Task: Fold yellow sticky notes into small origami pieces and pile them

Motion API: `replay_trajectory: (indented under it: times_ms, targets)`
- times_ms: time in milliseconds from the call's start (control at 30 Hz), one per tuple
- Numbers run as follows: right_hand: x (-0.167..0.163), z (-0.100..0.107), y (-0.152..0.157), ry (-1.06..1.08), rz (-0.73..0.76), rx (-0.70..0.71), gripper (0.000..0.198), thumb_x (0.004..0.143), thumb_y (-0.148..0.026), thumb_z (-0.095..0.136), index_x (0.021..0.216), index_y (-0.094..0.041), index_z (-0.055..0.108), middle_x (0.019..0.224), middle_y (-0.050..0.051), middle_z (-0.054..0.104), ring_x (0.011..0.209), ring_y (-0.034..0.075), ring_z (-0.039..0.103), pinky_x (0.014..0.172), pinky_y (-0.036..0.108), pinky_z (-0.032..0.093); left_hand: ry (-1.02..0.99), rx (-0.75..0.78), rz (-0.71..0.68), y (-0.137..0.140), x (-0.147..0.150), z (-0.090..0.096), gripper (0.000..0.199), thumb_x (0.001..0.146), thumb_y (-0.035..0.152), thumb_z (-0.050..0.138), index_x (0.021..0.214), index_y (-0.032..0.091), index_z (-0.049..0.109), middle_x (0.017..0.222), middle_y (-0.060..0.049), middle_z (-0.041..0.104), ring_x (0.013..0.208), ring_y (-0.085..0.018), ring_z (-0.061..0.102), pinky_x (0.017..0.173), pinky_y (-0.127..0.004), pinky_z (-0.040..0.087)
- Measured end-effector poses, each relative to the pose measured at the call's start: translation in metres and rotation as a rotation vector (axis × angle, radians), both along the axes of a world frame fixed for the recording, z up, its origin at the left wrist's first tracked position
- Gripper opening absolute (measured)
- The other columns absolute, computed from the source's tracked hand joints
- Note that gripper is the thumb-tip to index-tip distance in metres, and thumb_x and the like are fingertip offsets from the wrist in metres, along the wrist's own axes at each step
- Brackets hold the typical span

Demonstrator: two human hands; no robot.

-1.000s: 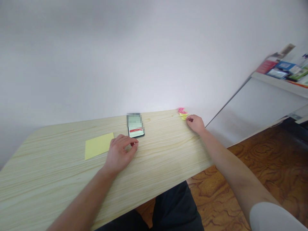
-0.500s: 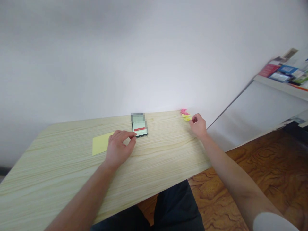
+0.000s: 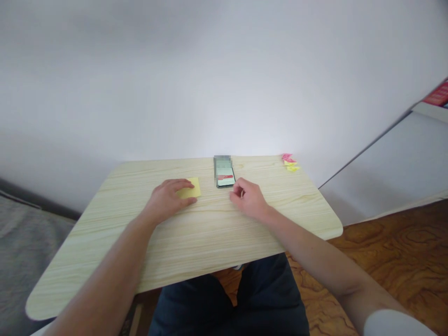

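My left hand (image 3: 170, 199) is open over a yellow square of paper (image 3: 195, 187), its fingers covering the paper's left part and the thumb at its lower edge. My right hand (image 3: 249, 198) hovers or rests just in front of the phone's lower right corner. Its fingers are loosely curled, with the thumb a little apart and nothing seen between them. The phone (image 3: 226, 181) lies face up with a lit screen and a red bar. At the far right corner of the table sit small folded yellow paper pieces (image 3: 291, 166) beside a pink folded paper piece (image 3: 287, 157).
The pale wooden table (image 3: 196, 242) has rounded corners and stands against a white wall (image 3: 224, 84). My legs (image 3: 227, 303) are under its front edge. On the right are a white cabinet (image 3: 395, 163) and a wood-patterned floor (image 3: 392, 247).
My right hand has left the yellow folded paper at the far corner and come back left, near the phone. My left hand has moved from the phone's edge onto the yellow square. The view has shifted.
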State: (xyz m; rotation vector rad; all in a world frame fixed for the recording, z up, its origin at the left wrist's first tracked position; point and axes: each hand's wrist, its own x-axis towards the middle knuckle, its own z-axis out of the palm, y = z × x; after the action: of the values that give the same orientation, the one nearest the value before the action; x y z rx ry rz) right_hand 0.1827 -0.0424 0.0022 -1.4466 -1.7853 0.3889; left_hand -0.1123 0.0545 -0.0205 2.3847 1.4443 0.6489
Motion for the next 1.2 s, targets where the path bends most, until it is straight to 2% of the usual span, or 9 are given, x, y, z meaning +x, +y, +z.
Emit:
replay_trajectory:
  times_ms: [133, 233, 333, 567, 800, 1200]
  targets:
    - [-0.035, -0.001, 0.006, -0.131, 0.142, -0.15, 0.004, 0.088, -0.027, 0.063, 0.09, -0.023, 0.064, 0.08, -0.003, 0.071, 0.072, 0.013, 0.062, 0.067, 0.025, 0.041, -0.065, 0.032, 0.007, 0.0, 0.0, -0.004, 0.04, 0.076, 0.059, 0.075, 0.105, 0.032, 0.077, 0.123, -0.001, 0.075, 0.121, -0.03, 0.065, 0.112, -0.044, 0.045]
    - [-0.049, 0.0, 0.016, -0.224, 0.144, -0.209, 0.013, 0.089, -0.028, 0.064, 0.1, -0.025, 0.069, 0.086, -0.002, 0.075, 0.078, 0.016, 0.066, 0.068, 0.027, 0.04, -0.106, 0.055, -0.013, 0.002, -0.002, -0.008, 0.033, 0.079, 0.057, 0.074, 0.099, 0.032, 0.08, 0.119, -0.001, 0.077, 0.116, -0.028, 0.068, 0.109, -0.042, 0.048]
    - [-0.056, 0.0, 0.022, -0.292, 0.111, -0.241, 0.013, 0.091, -0.031, 0.063, 0.101, -0.026, 0.07, 0.087, -0.002, 0.076, 0.08, 0.017, 0.067, 0.067, 0.027, 0.039, -0.108, 0.081, -0.051, 0.004, -0.004, -0.011, 0.027, 0.084, 0.054, 0.069, 0.094, 0.031, 0.081, 0.118, -0.001, 0.077, 0.114, -0.027, 0.069, 0.107, -0.041, 0.049]
    - [-0.059, -0.007, 0.022, -0.341, 0.091, -0.177, 0.016, 0.096, -0.036, 0.057, 0.097, -0.026, 0.069, 0.094, -0.001, 0.077, 0.08, 0.017, 0.066, 0.065, 0.028, 0.037, -0.064, 0.16, -0.032, -0.006, 0.004, -0.009, 0.023, 0.089, 0.042, 0.064, 0.092, 0.027, 0.08, 0.109, -0.002, 0.078, 0.105, -0.025, 0.069, 0.103, -0.041, 0.049]
    - [-0.058, -0.006, 0.021, -0.348, 0.106, -0.196, 0.018, 0.097, -0.037, 0.057, 0.099, -0.025, 0.071, 0.096, 0.001, 0.077, 0.081, 0.017, 0.067, 0.067, 0.028, 0.039, -0.084, 0.102, 0.022, -0.013, 0.01, -0.005, 0.018, 0.085, 0.036, 0.064, 0.082, 0.025, 0.078, 0.1, -0.002, 0.079, 0.1, -0.024, 0.069, 0.097, -0.038, 0.051]
    - [-0.059, -0.008, 0.021, -0.294, 0.086, -0.191, 0.018, 0.095, -0.036, 0.059, 0.097, -0.026, 0.073, 0.094, 0.0, 0.078, 0.08, 0.018, 0.068, 0.067, 0.029, 0.041, -0.167, -0.059, 0.153, -0.015, 0.013, -0.002, 0.02, 0.08, 0.043, 0.067, 0.079, 0.025, 0.077, 0.1, -0.002, 0.079, 0.104, -0.026, 0.07, 0.101, -0.038, 0.052]
